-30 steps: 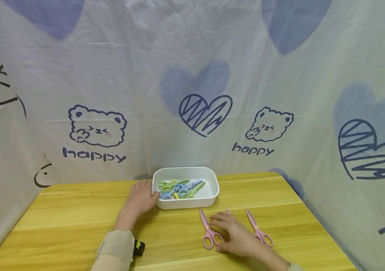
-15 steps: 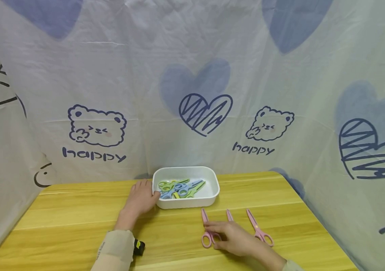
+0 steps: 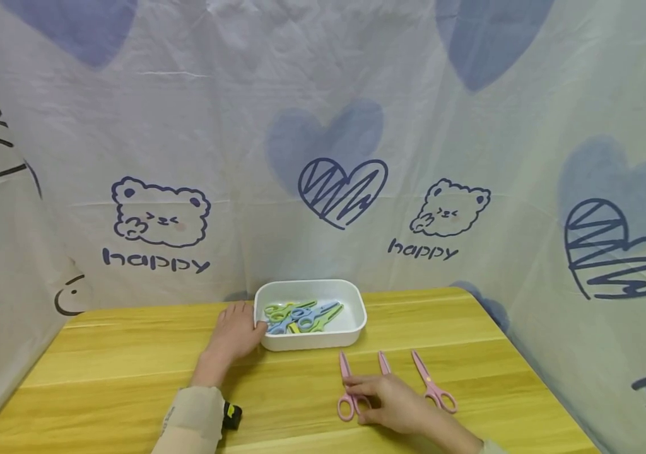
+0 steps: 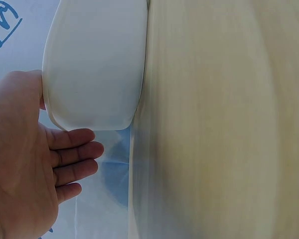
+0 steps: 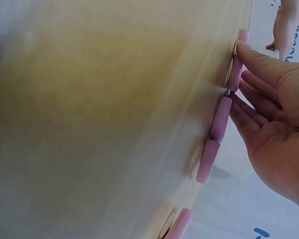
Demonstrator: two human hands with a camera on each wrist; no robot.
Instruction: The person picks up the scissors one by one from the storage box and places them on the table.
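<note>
With the thumb over its rim and the fingers against the outer wall, my left hand (image 3: 234, 331) holds the left end of a white plastic box (image 3: 311, 341). Several green and blue scissors (image 3: 304, 315) lie inside it. My right hand (image 3: 397, 401) pinches the leftmost pink scissors (image 3: 344, 364) between thumb and fingers near the handles, flat on the table. Partly hidden behind that hand are the middle pink scissors (image 3: 384, 362); a third pair of pink scissors (image 3: 429, 381) lies to the right. The right wrist view shows the thumb on a pink handle (image 5: 235, 72).
The yellow wood-grain table (image 3: 130, 378) ends at a white cloth (image 3: 232, 157) printed with hearts and bears, which hangs behind it and at both sides. A small black object (image 3: 233, 416) with a yellow mark shows beside the left wrist.
My right hand has lowered onto the leftmost pink scissors and turned them slightly more upright in line with the others. The left hand has stayed on the box.
</note>
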